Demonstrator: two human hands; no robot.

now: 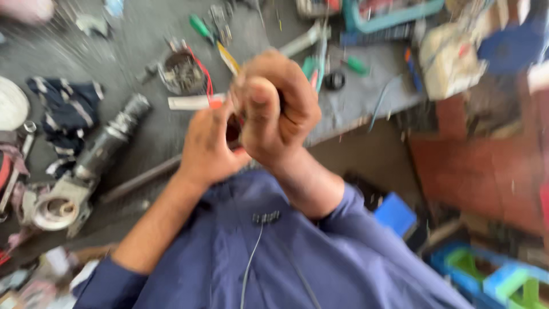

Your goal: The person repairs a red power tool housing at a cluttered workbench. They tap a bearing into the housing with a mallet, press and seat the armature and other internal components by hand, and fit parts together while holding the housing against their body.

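Both hands are raised close together over a grey workbench (148, 40), and the picture is blurred by motion. My right hand (277, 106) is a closed fist around something dark that I cannot make out. My left hand (209, 143) curls beside and under it, gripping a small red part that shows between the fingers. A yellow-tipped tool (229, 59) pokes out from behind the fist; which hand holds it is unclear. Blue sleeves cover both forearms.
On the bench lie a round motor part with red wires (183, 71), green-handled screwdrivers (201, 26), a dark cylindrical motor (108, 140), a metal housing (54, 206) and a striped cloth (68, 111). Blue and green crates (492, 277) sit lower right, a teal tray (394, 14) at the top.
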